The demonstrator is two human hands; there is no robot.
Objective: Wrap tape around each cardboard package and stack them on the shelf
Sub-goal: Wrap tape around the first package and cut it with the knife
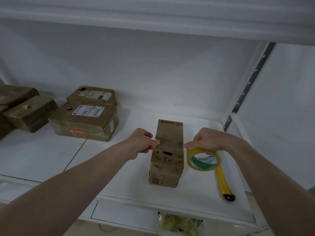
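Head view: printed brown cardboard package (167, 154)

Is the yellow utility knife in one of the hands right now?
No, the yellow utility knife lies on the shelf while the right hand holds the tape roll.

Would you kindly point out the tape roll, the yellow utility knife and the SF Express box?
tape roll (204, 161), head view, printed inner core
yellow utility knife (224, 183), head view, handle
SF Express box (168, 132), head view, top face
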